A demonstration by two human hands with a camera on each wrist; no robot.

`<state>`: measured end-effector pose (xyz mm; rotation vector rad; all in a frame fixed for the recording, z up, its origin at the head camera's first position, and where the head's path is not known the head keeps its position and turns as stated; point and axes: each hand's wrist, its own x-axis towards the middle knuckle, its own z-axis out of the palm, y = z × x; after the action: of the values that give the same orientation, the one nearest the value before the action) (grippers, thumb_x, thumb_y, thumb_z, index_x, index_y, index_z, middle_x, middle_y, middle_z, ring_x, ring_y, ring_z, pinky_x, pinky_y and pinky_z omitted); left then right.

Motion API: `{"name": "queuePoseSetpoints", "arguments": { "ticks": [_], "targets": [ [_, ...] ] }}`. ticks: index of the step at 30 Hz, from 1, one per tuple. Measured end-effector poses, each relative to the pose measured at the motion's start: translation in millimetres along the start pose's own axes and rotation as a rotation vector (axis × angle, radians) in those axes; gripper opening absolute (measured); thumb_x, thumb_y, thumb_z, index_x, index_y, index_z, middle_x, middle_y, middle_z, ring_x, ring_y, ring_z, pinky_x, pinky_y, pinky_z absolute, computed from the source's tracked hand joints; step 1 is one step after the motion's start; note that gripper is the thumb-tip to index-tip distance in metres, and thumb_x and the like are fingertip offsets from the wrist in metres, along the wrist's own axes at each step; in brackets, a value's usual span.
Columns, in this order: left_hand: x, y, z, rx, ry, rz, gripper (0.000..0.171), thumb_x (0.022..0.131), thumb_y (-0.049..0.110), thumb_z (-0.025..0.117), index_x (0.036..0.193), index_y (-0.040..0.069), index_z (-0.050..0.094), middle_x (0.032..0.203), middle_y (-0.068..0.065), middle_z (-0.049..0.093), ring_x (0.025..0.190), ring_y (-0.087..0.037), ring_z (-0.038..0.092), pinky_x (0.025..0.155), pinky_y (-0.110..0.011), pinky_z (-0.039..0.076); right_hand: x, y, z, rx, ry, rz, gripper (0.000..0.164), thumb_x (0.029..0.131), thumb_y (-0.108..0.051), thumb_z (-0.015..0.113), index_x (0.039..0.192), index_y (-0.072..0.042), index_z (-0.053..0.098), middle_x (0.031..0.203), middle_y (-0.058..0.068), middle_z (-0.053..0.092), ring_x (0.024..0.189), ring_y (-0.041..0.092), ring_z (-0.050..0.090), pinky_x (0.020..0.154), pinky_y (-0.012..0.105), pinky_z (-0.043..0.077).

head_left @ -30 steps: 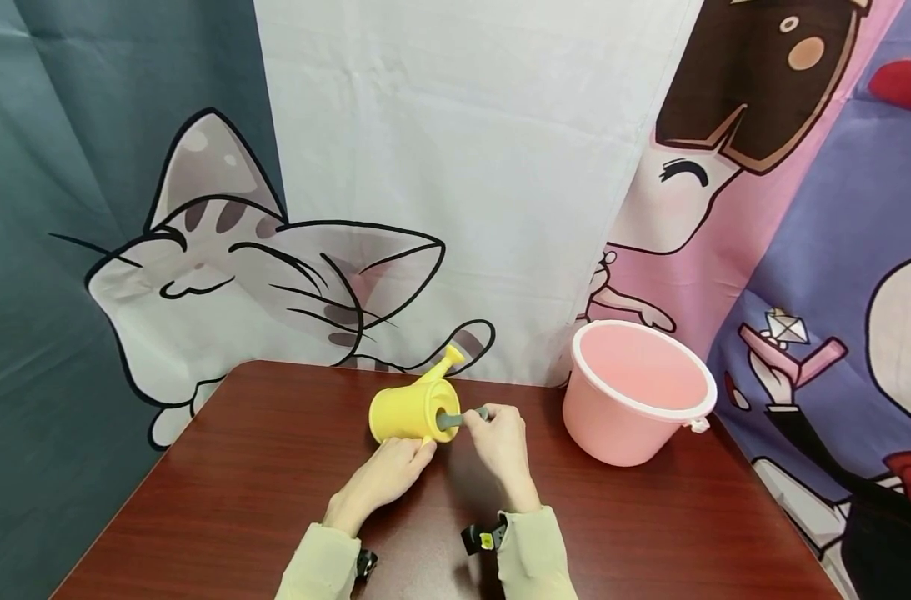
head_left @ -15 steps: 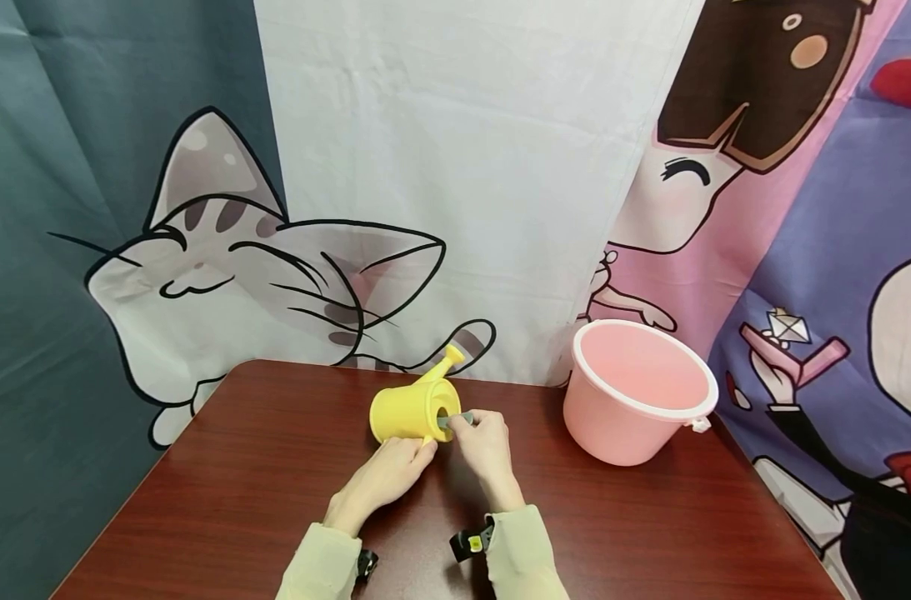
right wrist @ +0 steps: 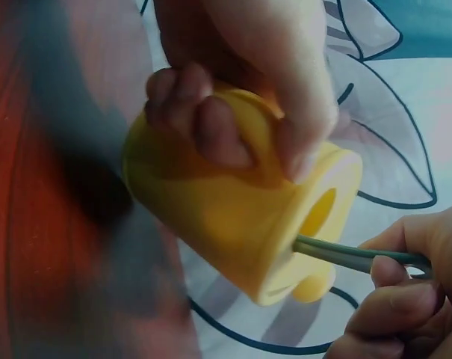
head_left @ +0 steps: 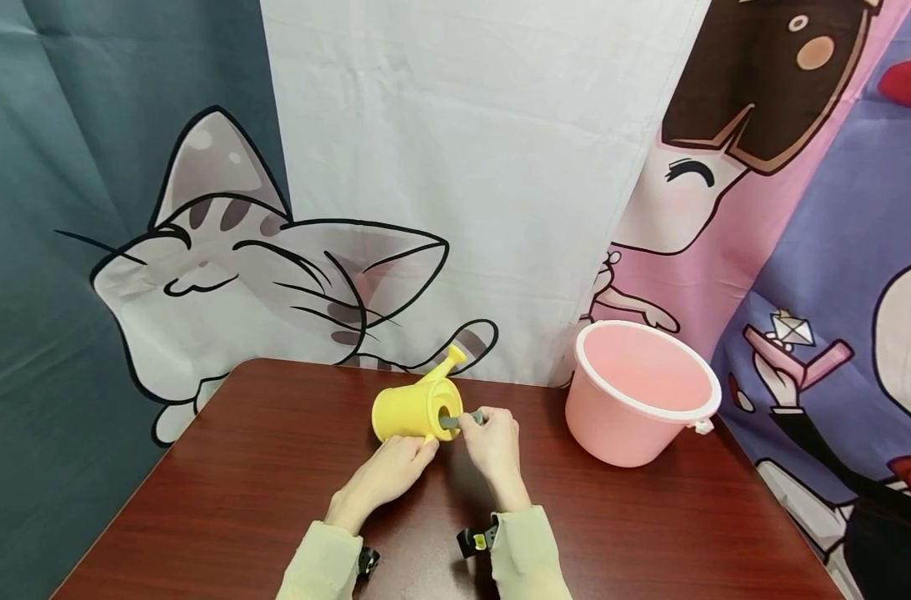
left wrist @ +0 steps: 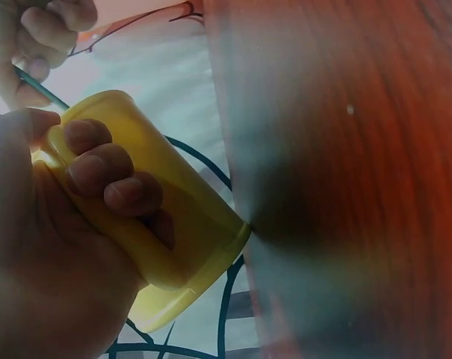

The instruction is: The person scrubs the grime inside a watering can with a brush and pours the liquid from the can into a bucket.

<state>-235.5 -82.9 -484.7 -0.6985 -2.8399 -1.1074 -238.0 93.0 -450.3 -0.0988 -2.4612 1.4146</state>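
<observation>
A yellow watering can (head_left: 402,412) lies tilted over above the table, its spout pointing up and its round top opening facing right. My left hand (head_left: 391,471) grips its handle, the fingers (left wrist: 98,168) curled through the handle in the left wrist view. My right hand (head_left: 494,446) pinches a slim grey-green tool (right wrist: 334,253) between thumb and fingers. The tool's far end is inside the can's opening and hidden there, so its full shape cannot be told.
A pink bucket (head_left: 623,433) with a white rim stands at the table's back right. The dark red-brown table (head_left: 222,492) ends against a hanging cloth (head_left: 455,183) printed with cartoon figures.
My right hand moves left with the tool, pushing it further into the can, then draws back slightly to the right. My left hand and the can stay almost still.
</observation>
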Motion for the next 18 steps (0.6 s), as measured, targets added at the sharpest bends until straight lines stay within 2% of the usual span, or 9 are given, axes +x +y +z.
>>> {"name": "queuePoseSetpoints", "arguments": {
  "ticks": [9, 18],
  "targets": [
    [-0.2, 0.7, 0.3, 0.0, -0.01, -0.006, 0.045, 0.105, 0.033, 0.042, 0.063, 0.019, 0.046, 0.057, 0.01, 0.032, 0.054, -0.006, 0.031, 0.055, -0.025, 0.034, -5, -14, -12, -0.018, 0.043, -0.084, 0.035, 0.08, -0.014, 0.064, 0.05, -0.016, 0.045, 0.044, -0.008, 0.032, 0.042, 0.012, 0.034, 0.041, 0.026, 0.027],
    [0.1, 2.1, 0.0, -0.011, -0.014, -0.014, 0.046, 0.105, 0.033, 0.042, 0.062, 0.019, 0.046, 0.057, 0.009, 0.033, 0.055, -0.007, 0.032, 0.056, -0.025, 0.034, -5, -10, -9, 0.051, 0.015, -0.005, 0.035, 0.082, -0.014, 0.063, 0.052, -0.014, 0.045, 0.046, -0.007, 0.03, 0.041, 0.012, 0.029, 0.041, 0.025, 0.023]
  ]
}}
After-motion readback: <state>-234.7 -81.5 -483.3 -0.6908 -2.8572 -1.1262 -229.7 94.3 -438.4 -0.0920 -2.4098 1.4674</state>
